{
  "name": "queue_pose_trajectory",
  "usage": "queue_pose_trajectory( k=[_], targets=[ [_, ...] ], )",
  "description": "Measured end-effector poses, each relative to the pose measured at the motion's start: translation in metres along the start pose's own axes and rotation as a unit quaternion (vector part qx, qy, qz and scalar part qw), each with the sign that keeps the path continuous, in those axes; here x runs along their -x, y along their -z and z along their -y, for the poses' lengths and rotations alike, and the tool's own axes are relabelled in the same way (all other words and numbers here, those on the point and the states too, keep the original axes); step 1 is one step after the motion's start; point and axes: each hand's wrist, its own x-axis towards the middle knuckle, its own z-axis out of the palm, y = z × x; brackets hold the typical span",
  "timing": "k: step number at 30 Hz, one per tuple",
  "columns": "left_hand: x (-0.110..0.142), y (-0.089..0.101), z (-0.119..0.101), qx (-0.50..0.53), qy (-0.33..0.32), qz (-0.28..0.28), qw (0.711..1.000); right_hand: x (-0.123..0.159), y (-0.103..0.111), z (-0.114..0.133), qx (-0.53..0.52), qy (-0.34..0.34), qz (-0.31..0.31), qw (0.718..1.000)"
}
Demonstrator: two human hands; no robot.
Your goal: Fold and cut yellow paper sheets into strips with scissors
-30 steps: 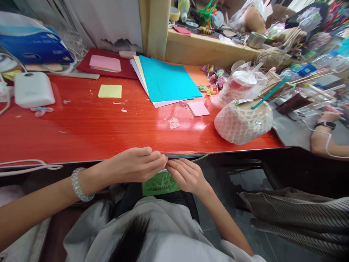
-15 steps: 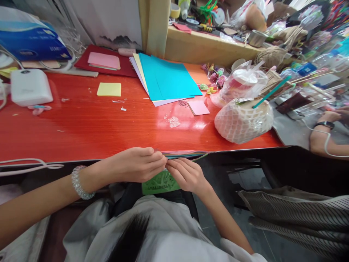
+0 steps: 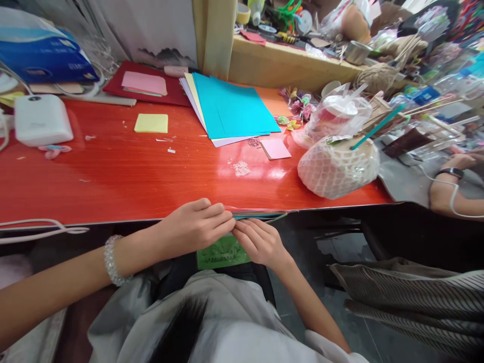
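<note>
Left hand (image 3: 196, 227) slightly rightward, beside right hand (image 3: 260, 244); fingers (image 3: 220, 220) bunched, hold unclear; room past tabletop (image 3: 124, 189) edge

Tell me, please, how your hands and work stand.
Left hand, right hand together by red table. Thin coloured layers just beyond, partly hidden. Hands obscure any grip.

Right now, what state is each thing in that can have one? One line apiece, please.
Left hand: curled, grip hidden
Right hand: curled, grip hidden
Green packet: partly behind the hands
Bracelet: worn
Blue sheets: flat, overlapping
Yellow paper: flat
Coconut: netted, straw inserted
Cup: bagged
Watch: worn
Twine: wound
</note>
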Motion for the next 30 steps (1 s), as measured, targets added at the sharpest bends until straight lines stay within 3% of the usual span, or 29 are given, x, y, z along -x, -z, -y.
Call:
queue_pose_trajectory(
  k=[6, 13, 25, 30],
  targets=[
    [-0.013, 0.006, -0.023, -0.083, 0.086, 0.012, 0.993, -0.001, 0.0, 0.001, -0.004, 0.006, -0.004, 1.0],
    [-0.011, 0.008, -0.033, -0.057, 0.138, 0.031, 0.988, 0.001, 0.001, 0.005, -0.013, 0.003, 0.001, 1.0],
    [-0.012, 0.009, -0.004, -0.006, 0.133, -0.047, 0.99, -0.015, 0.001, 0.004, -0.035, -0.069, -0.024, 0.997],
    [-0.014, 0.012, -0.004, -0.062, 0.132, -0.076, 0.986, -0.025, 0.008, 0.002, -0.051, -0.065, -0.007, 0.997]
  ],
)
